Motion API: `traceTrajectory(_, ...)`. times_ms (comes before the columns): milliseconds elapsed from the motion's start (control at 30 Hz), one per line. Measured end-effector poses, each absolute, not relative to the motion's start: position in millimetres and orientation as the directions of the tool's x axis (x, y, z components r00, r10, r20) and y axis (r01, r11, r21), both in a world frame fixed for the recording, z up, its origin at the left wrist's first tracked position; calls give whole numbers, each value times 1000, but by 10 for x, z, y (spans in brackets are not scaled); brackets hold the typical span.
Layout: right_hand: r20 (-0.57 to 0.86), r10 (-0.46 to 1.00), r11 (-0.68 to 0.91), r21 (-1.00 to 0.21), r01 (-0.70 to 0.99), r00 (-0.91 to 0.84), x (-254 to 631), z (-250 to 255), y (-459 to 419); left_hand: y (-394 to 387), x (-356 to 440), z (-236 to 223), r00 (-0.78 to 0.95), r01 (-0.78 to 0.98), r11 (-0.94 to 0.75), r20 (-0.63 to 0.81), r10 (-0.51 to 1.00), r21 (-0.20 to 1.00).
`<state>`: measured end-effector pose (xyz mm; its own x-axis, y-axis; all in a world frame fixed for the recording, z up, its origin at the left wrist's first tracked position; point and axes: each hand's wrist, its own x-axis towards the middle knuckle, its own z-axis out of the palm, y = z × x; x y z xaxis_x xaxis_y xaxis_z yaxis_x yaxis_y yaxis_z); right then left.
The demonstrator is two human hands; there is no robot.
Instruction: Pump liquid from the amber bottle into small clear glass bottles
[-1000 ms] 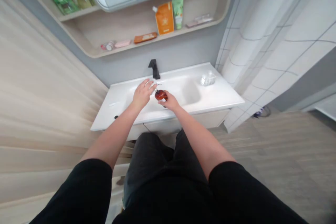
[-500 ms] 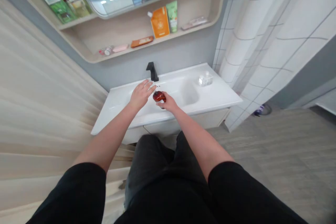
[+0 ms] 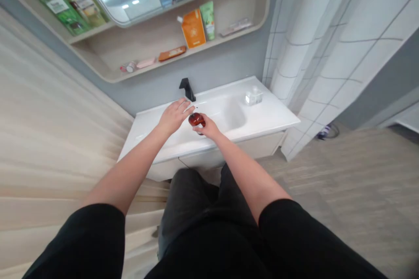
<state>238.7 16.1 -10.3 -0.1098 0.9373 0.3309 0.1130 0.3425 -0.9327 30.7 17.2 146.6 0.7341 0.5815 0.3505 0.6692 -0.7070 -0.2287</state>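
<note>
Head view: right hand (image 3: pixel 208 128) clamped around red-brown bottle (image 3: pixel 196 119), contents unclear; left hand (image 3: pixel 173 116), fingers apart.

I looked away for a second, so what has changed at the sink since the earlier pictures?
Nothing was taken hold of or let go, and nothing clearly moved; only the camera's view shifted a little. The right hand holds the red-brown bottle as before, and the left hand stays by its top. The black faucet, the clear container and the orange pouch are where they were.
</note>
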Motion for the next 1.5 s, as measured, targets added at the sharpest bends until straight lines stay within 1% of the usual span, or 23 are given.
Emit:
traceTrajectory(200, 353, 929, 364, -927, 88, -112, 2391, -113, 164, 188, 340, 1569, 758, 645, -729, 308, 575, -228)
traceTrajectory(300, 346, 932, 355, -932, 73, -112, 2387, -108, 163, 202, 345, 1611, 767, 634, -741, 297, 568, -222)
traceTrajectory(500, 322, 940, 330, -942, 66, -113, 2386, -106, 161, 195, 367, 1666, 787, 612, -751, 278, 551, -248)
traceTrajectory(700, 346, 932, 352, -935, 48, -112, 2378, -150, 186, 205, 366, 1712, 814, 575, -781, 261, 519, -242)
traceTrajectory(867, 363, 925, 372, -926, 71, -108, 2376, -193, 213, 232, 327, 1727, 826, 558, -793, 247, 506, -243)
traceTrajectory(1033, 373, 919, 380, -924, 39, -129, 2382, -187, 212, 261, 289, 1719, 847, 532, -795, 201, 493, -292)
traceTrajectory(1200, 358, 926, 366, -929, 55, -119, 2381, -171, 205, 297, 275, 1717, 868, 496, -814, 203, 454, -301)
traceTrajectory(1367, 377, 919, 382, -924, 27, -113, 2372, -200, 228, 302, 280, 1732, 895, 447, -812, 172, 412, -375)
traceTrajectory(1500, 367, 924, 372, -928, 28, -105, 2376, -195, 225, 299, 279, 1727, 902, 430, -810, 170, 396, -397)
